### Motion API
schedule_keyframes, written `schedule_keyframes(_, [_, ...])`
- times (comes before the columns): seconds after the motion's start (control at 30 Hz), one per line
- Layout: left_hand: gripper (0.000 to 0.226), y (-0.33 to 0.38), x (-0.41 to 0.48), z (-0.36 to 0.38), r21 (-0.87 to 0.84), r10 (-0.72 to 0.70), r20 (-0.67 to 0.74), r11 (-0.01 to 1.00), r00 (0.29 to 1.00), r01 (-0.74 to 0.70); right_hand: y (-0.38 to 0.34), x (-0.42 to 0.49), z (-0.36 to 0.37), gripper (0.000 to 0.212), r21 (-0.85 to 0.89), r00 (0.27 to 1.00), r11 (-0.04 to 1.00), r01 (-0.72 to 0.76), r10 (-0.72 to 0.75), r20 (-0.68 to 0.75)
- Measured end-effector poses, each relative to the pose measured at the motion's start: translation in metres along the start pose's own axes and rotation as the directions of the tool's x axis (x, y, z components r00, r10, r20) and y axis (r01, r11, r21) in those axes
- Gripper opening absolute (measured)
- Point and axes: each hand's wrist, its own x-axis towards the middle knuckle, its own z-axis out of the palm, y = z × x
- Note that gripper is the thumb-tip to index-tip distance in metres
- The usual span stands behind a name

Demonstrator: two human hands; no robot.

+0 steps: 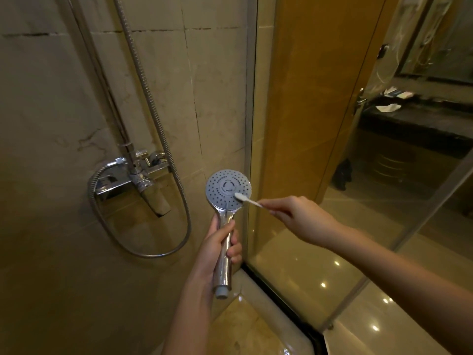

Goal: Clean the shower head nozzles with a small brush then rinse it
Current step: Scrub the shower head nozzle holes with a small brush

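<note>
Two bare forearms nearest, rising from the bottom edge and the lower-right corner. Left hand [217, 242] lifted from below into mid-frame, wrist bent slightly back, closed firmly round the chrome handle of one shower head [228, 189], with fingers curled round the right side of the handle and thumb laid up along its front toward the neck. Held upright in front of the shower corner, round grey nozzle face turned to the camera, grey end cap poking out beneath the palm. Right hand [294, 213] reaching in from the right on a nearly straight arm, knuckles up, pinching the white stem of one small brush [247, 199] between thumb and curled fingertips. Bristled tip laid against the nozzle face, on its lower-right part, just beside the raised centre ring.

By count: two hands, one shower head, one brush. Behind and to the left, one chrome mixer tap [135, 175] on the beige tiled wall [51, 98], and one ribbed metal hose [153, 111] coming down from the top edge, looping low under the tap and back up to its left side. Just right of the shower head, one glass panel [307, 252] in a metal frame; well beyond it, one dark counter [422, 119] bearing a few pale items too small to tell
</note>
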Motion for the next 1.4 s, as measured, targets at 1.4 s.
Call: schedule_keyframes(1.4, [0.037, -0.002, 0.012, -0.001, 0.065, 0.013, -0.029, 0.998, 1.0, -0.011, 0.0, 0.012, 0.025, 0.026, 0.141, 0.997, 0.987, -0.08, 0.077, 0.028])
